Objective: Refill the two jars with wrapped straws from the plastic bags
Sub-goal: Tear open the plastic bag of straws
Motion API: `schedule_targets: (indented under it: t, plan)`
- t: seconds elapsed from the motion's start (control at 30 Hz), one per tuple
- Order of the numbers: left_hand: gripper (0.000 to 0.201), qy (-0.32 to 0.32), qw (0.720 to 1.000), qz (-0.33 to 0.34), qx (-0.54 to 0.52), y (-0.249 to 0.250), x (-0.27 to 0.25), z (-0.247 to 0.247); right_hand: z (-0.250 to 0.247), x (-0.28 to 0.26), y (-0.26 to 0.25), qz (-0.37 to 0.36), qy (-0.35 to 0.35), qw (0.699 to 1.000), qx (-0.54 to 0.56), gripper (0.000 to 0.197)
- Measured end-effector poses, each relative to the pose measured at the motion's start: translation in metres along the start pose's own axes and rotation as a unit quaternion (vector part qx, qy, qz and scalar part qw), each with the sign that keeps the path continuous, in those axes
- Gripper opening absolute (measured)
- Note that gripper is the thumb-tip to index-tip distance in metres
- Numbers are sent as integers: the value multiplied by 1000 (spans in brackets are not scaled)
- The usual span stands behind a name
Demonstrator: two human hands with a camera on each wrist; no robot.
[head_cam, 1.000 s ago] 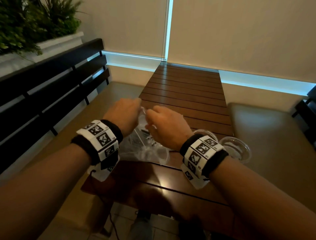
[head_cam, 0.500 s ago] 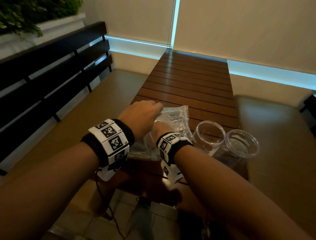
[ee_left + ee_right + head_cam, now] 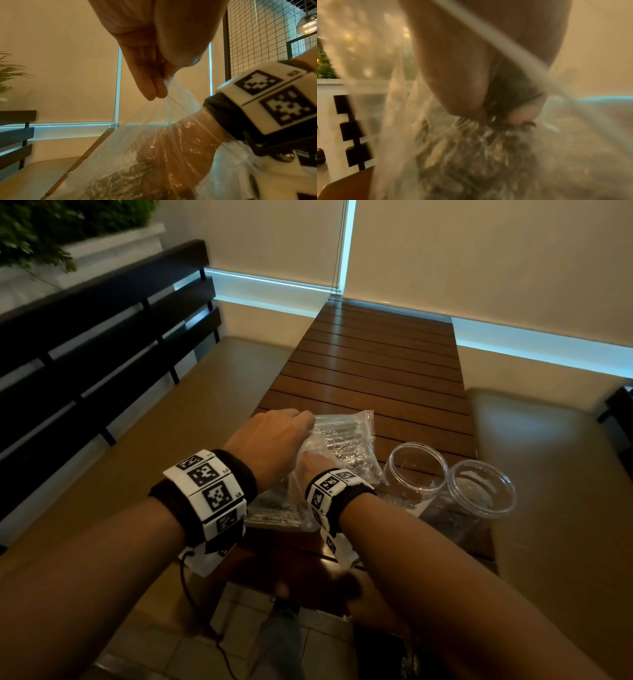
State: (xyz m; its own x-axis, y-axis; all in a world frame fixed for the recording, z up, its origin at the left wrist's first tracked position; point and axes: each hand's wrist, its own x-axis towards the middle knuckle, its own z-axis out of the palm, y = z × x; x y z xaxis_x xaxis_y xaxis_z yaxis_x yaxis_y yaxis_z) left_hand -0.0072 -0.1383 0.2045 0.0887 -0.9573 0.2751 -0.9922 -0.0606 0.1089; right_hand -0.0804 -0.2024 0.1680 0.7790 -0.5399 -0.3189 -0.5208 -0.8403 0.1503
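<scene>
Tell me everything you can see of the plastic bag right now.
The plastic bag is clear, thin, crinkled film lying on the slatted wooden table, left of the two jars. The left hand pinches its open edge upward; the right hand is inside among wrapped straws.

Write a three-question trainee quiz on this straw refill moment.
1. True or false: the left hand pinches the bag by its edge.
2. Where is the right hand? A) inside the bag B) in a jar C) flat on the table
3. Fill in: the two jars hold ____ straws so far.

Key: 1 true; 2 A; 3 no
</scene>
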Motion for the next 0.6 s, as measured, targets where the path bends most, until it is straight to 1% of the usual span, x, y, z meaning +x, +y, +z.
schedule_targets:
  t: [0.03,0.07,0.17,0.27,0.43,0.5,0.6]
  plan:
    - [14,1,1000,-5,-7,0,1,1,1,2,4,-25,18,999,-21,18]
    - [14,3,1000,-12,-14,-1,2,2,2,2,8,-40,30,999,0,18]
    - [12,19,997,-44,-52,-4,9,3,-2,-4,19,-26,3,998,64,21]
    - [14,41,994,-58,-88,-2,16,4,-3,-3,23,-17,10,994,103,22]
    - [13,73,984,-83,-138,-2,18,5,8,4,25,1,20,997,74,15]
    - [13,85,982,-93,-141,-3,20,8,9,3,30,-7,38,996,75,18]
    - [13,90,976,-123,-158,-1,27,13,7,-6,48,9,40,994,101,20]
